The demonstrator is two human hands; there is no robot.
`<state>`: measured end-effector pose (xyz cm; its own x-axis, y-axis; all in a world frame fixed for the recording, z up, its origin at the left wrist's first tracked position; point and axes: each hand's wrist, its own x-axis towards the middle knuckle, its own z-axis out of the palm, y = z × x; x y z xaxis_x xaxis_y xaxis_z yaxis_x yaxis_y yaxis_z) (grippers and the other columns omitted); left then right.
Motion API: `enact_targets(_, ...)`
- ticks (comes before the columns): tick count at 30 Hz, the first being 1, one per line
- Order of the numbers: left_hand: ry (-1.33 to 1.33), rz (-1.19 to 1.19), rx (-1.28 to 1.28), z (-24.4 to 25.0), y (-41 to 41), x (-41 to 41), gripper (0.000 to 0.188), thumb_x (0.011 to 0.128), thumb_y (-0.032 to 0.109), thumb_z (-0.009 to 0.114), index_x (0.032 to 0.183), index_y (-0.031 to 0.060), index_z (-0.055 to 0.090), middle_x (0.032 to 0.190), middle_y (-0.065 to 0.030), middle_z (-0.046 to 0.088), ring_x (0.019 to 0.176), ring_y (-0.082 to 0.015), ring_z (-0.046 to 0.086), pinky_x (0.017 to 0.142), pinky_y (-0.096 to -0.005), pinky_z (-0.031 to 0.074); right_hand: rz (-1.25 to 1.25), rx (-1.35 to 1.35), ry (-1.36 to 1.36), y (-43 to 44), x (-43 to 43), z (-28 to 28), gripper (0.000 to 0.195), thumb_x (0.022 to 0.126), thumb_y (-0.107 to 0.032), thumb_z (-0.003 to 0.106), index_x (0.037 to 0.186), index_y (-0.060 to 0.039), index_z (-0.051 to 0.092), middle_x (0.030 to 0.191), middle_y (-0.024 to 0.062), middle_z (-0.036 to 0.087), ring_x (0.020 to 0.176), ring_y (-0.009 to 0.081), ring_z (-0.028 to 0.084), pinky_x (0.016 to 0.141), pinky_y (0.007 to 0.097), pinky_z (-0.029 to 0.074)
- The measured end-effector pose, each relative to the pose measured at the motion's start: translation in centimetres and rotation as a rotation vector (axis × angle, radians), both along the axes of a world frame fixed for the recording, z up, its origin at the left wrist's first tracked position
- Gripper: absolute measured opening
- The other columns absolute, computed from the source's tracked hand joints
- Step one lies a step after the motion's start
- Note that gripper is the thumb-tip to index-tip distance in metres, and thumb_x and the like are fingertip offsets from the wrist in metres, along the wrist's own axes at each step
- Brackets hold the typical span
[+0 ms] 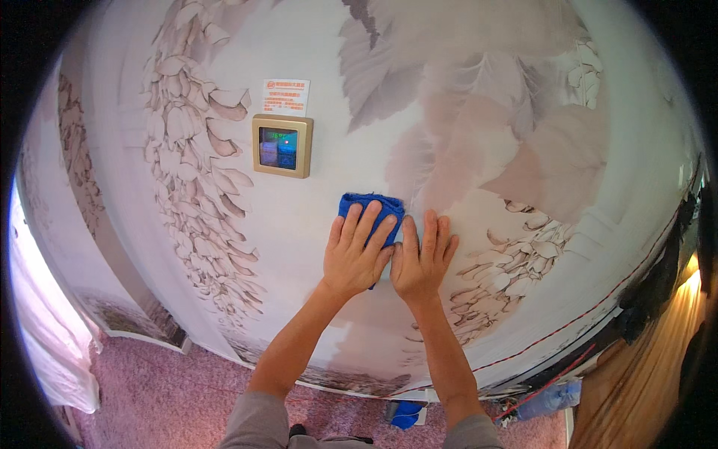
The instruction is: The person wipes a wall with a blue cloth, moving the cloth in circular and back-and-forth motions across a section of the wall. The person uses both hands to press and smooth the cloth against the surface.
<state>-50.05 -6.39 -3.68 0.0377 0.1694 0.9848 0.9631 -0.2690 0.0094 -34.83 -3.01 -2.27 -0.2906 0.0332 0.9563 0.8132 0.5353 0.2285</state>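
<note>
My left hand [356,255] presses a folded blue cloth [371,200] flat against a wall [297,236] printed with a floral mural. Its fingers spread over the cloth, whose top edge and right side show. A small bit of blue also appears below that hand. Close on the right, my right hand [423,264] rests palm-down on the bare mural with fingers apart, the two thumbs nearly meeting. Up and to the left of the cloth is a gold-framed wall control panel [282,147] with a lit display. Directly above the panel, a white sticker [286,97] bears orange writing.
Pink carpet [162,387] runs along the wall's foot. On it lie a blue item [406,415] and, farther right, a clear plastic bottle [549,399]. A red cord [566,325] crosses the lower right. White fabric [61,353] hangs at left, a tan curtain [634,381] at right.
</note>
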Motion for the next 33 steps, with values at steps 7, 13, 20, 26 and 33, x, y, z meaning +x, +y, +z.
enact_targets(7, 0.126, -0.015, -0.033, 2.0, -0.6, -2.8, 0.053, 0.101, 0.038, 0.059, 0.152, 0.0223, 0.056, 0.165, -0.0081, 0.043, 0.153, -0.0316, 0.034, 0.126, -0.0480, 0.017, -0.020, 0.006, -0.030, -0.3, 0.3, -0.6, 0.042, 0.099, -0.026, 0.058, 0.137, -0.0105, 0.067, 0.155, 0.0214, 0.049, 0.145, 0.0443, 0.041, 0.116, 0.0618, 0.024)
enact_targets(13, 0.041, 0.016, -0.024, 0.1, -0.5, -4.0, 0.052, 0.101, 0.039, 0.059, 0.148, 0.0157, 0.058, 0.164, -0.0158, 0.042, 0.153, -0.0387, 0.033, 0.123, -0.0536, 0.020, -0.055, 0.011, 0.005, -0.4, -1.0, -0.4, 0.043, 0.099, -0.025, 0.057, 0.138, -0.0082, 0.065, 0.153, 0.0240, 0.049, 0.144, 0.0451, 0.042, 0.115, 0.0618, 0.025)
enact_targets(20, 0.107, -0.054, -0.045, 0.4, -0.5, -5.7, 0.050, 0.100, 0.036, 0.060, 0.145, 0.0144, 0.060, 0.159, -0.0170, 0.047, 0.148, -0.0410, 0.039, 0.119, -0.0546, 0.027, -0.026, -0.053, -0.051, -0.9, -4.9, 1.0, 0.046, 0.102, -0.022, 0.053, 0.143, -0.0010, 0.059, 0.161, 0.0267, 0.039, 0.152, 0.0474, 0.030, 0.122, 0.0612, 0.014)
enact_targets(26, -0.050, -0.012, 0.027, -0.9, -0.8, -6.9, 0.051, 0.101, 0.035, 0.059, 0.149, 0.0183, 0.058, 0.163, -0.0119, 0.044, 0.152, -0.0345, 0.036, 0.123, -0.0498, 0.021, -0.015, 0.068, -0.067, -1.3, -6.1, 0.6, 0.038, 0.098, -0.019, 0.059, 0.134, -0.0085, 0.066, 0.153, 0.0210, 0.050, 0.137, 0.0438, 0.049, 0.104, 0.0602, 0.036)
enact_targets(33, -0.042, 0.046, 0.009, -0.5, -0.8, -8.4, 0.052, 0.101, 0.034, 0.058, 0.147, 0.0082, 0.058, 0.164, -0.0201, 0.041, 0.151, -0.0434, 0.034, 0.122, -0.0549, 0.021, -0.011, 0.033, -0.049, -1.6, -6.0, 0.6, 0.037, 0.098, -0.020, 0.060, 0.133, -0.0109, 0.068, 0.152, 0.0198, 0.051, 0.138, 0.0428, 0.049, 0.105, 0.0585, 0.037)
